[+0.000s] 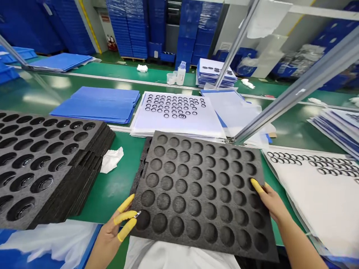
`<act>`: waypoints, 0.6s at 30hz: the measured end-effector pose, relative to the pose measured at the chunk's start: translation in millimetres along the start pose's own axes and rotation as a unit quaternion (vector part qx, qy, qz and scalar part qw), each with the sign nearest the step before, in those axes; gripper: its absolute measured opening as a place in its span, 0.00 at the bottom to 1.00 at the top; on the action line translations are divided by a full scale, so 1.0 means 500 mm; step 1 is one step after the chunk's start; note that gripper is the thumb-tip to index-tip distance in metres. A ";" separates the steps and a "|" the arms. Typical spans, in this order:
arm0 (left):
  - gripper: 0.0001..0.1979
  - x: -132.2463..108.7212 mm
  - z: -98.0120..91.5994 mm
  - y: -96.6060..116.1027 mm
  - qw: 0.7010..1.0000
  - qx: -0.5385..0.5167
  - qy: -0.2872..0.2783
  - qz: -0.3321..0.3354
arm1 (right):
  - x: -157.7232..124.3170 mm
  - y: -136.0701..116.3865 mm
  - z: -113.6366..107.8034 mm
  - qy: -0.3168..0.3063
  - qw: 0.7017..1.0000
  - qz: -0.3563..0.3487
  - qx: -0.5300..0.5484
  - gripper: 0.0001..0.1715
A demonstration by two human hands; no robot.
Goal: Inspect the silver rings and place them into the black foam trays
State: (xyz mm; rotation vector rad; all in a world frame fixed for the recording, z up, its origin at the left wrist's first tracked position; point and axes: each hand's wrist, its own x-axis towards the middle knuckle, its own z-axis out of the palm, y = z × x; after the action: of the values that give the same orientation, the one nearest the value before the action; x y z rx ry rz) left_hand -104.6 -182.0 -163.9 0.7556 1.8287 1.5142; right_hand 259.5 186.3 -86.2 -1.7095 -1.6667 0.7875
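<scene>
A black foam tray [203, 188] with rows of round pockets lies slightly tilted in front of me, its visible pockets bare. My right hand [266, 196] grips its right edge, the yellow-covered thumb on top and the other fingers mostly hidden behind. At the lower left corner is my left hand [120, 220], with yellow covers on its fingers. Between these closed fingers a small shiny metal piece [137, 214] sticks out over the tray; its full shape is hidden. Whether this hand also bears the tray, I cannot tell. Another foam tray [139, 173] shows beneath.
Stacked foam trays [84, 164] with round clear parts stand left, beside a crumpled white tissue [111, 160]. White sheets [179, 123] bearing black rings lie behind; another ringed sheet [316, 198] is at right. A slanted metal post [280, 89] rises behind the tray. Blue sheets [97, 104] lie back left.
</scene>
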 end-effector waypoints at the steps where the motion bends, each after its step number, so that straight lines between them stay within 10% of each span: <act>1: 0.13 -0.001 -0.009 -0.009 1.000 0.005 0.026 -0.016 | 0.009 -0.001 0.022 -0.024 1.000 0.008 -0.006 0.18; 7: 0.21 0.031 -0.011 -0.020 0.990 0.015 0.124 -0.059 | 0.060 -0.006 0.112 -0.075 0.995 0.009 -0.070 0.26; 18: 0.15 0.076 0.025 0.010 0.953 0.253 0.127 0.104 | 0.049 0.006 0.137 -0.066 0.985 -0.030 -0.156 0.37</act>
State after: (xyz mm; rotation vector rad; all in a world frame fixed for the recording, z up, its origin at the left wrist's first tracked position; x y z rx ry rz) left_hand -118.8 -144.6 -164.9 1.0555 2.4462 1.3221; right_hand 208.9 212.2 -131.8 -1.8369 -2.0103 0.6483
